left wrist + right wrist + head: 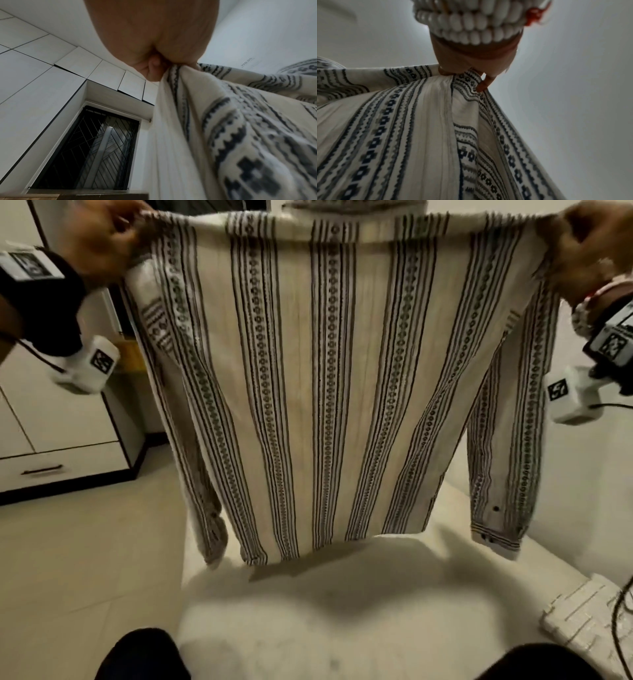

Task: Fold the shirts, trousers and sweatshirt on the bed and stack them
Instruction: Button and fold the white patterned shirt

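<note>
A cream long-sleeved shirt (329, 378) with dark patterned vertical stripes hangs spread out in the air above the bed (342, 611). My left hand (102, 244) pinches its left shoulder at the top left, and my right hand (589, 244) pinches the right shoulder at the top right. Both sleeves dangle down the sides. In the left wrist view my left hand (159, 65) has curled fingers bunching the shirt cloth (223, 121). In the right wrist view my right hand (471, 70) grips the shirt's (402, 128) shoulder seam from above.
A white wardrobe with drawers (58, 433) stands at the left, on a tiled floor (85, 559). A white ridged block (579, 614) and a black cable (620, 604) lie at the bed's right edge. My dark-clad knees (144, 655) show at the bottom. A barred window (89, 148) is behind.
</note>
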